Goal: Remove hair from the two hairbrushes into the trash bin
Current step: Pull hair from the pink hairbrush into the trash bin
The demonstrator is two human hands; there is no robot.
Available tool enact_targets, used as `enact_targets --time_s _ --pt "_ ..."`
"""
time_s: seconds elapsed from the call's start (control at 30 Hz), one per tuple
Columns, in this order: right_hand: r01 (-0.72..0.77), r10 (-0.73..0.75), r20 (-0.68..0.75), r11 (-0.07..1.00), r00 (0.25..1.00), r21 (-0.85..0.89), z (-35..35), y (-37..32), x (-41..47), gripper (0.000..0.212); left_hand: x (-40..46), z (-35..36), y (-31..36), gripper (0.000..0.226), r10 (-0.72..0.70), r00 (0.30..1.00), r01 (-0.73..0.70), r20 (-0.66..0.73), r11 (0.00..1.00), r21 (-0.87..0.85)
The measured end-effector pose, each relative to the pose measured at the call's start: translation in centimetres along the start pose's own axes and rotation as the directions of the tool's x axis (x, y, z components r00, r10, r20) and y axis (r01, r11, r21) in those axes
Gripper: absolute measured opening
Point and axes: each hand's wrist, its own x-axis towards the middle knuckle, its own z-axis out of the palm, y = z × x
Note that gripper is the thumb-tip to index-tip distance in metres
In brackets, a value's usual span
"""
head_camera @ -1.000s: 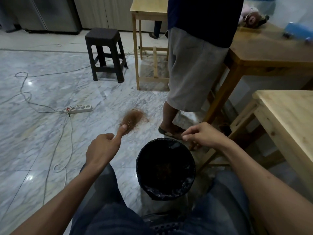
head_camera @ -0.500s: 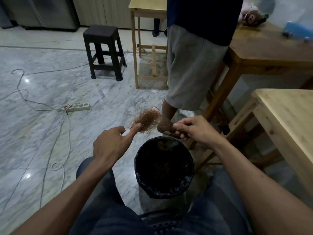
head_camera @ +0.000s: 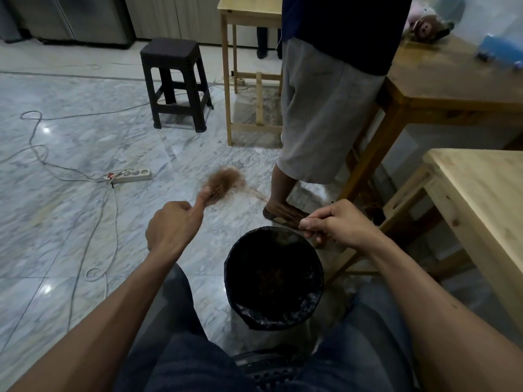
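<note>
My left hand grips a hairbrush whose head is matted with reddish-brown hair, held out to the left of the bin, thumb along its handle. Thin strands of hair stretch from the brush toward my right hand, which pinches them above the far rim of the trash bin. The bin is round, lined with a black bag, stands on the floor between my knees and holds a clump of hair. I see only one brush.
Another person in grey shorts stands just beyond the bin, a sandalled foot near its rim. Wooden tables stand right and behind. A black stool, a power strip and cables lie on the marble floor to the left.
The hands met over the bin half a second ago; now the left hand has pulled the brush back left and away, and the right hand draws strands out toward the bin.
</note>
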Motion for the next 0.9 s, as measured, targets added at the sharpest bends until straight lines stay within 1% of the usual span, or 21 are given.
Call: enact_targets --time_s 0.1,0.2,0.23,0.3,0.33,0.4,0.47,0.5,0.53,0.6,0.63,0.7,0.77,0.83,0.9 --pt "-0.027 0.031 0.04 0.994 0.999 -0.108 -0.3 0.2 -0.2 0.019 0.6 -0.7 0.0 0.078 -0.002 1.0 0.002 -0.024 1.0 -0.012" --pt "-0.028 0.052 0.119 0.981 0.992 -0.193 0.3 0.0 -0.1 0.014 -0.3 -0.7 0.8 0.078 0.067 0.997 -0.066 -0.039 0.998 0.015" --pt "-0.031 0.068 0.158 0.974 0.985 -0.222 0.5 -0.1 0.1 0.027 -0.8 -0.5 1.2 0.077 0.102 0.994 -0.1 -0.045 0.994 0.031" --pt "-0.045 0.102 0.2 0.961 0.974 -0.272 0.9 -0.6 0.5 0.064 -1.7 -0.2 1.7 0.078 0.166 0.985 -0.163 -0.042 0.985 0.064" --pt "-0.057 0.107 0.195 0.967 0.975 -0.247 1.1 -0.8 0.7 0.074 -2.1 -0.1 1.9 0.079 0.192 0.981 -0.189 -0.041 0.979 0.08" --pt "-0.065 0.079 0.154 0.994 0.985 -0.093 1.5 -1.2 1.0 0.081 -2.8 0.2 2.3 0.082 0.243 0.969 -0.237 -0.044 0.965 0.11" --pt "-0.054 0.048 0.123 0.997 0.991 0.047 1.9 -1.5 1.2 0.077 -3.3 0.5 2.6 0.084 0.278 0.96 -0.271 -0.041 0.954 0.128" --pt "-0.045 0.034 0.119 0.995 0.992 0.085 2.1 -1.6 1.2 0.07 -3.5 0.6 2.8 0.083 0.284 0.958 -0.277 -0.038 0.951 0.134" --pt "-0.028 0.016 0.124 0.995 0.992 0.098 2.4 -1.7 1.2 0.058 -3.6 0.7 3.0 0.084 0.286 0.958 -0.278 -0.036 0.95 0.141" --pt "0.008 -0.015 0.119 0.999 0.993 0.053 3.2 -1.6 1.3 0.028 -3.7 0.7 3.0 0.085 0.271 0.962 -0.266 -0.024 0.954 0.138" --pt "0.022 -0.023 0.098 1.0 0.995 0.013 3.5 -1.2 1.4 0.02 -3.6 0.7 3.0 0.085 0.25 0.968 -0.247 -0.015 0.962 0.112" --pt "0.031 -0.024 0.048 0.989 0.999 -0.147 3.9 -0.4 1.6 0.023 -3.1 0.4 2.8 0.08 0.186 0.983 -0.186 -0.005 0.982 0.021" --pt "0.008 0.0 0.025 0.952 1.0 -0.306 3.8 0.6 1.5 0.023 -2.2 -0.4 2.6 0.078 0.12 0.993 -0.121 -0.013 0.992 -0.048" --pt "-0.049 0.053 0.003 0.939 0.999 -0.34 3.5 1.5 1.4 0.022 -1.3 -1.2 2.8 0.077 0.092 0.995 -0.095 -0.04 0.993 -0.069" --pt "-0.08 0.083 -0.007 0.93 0.997 -0.358 3.4 2.1 1.5 0.021 -1.0 -1.7 3.1 0.076 0.103 0.993 -0.106 -0.062 0.993 -0.054"
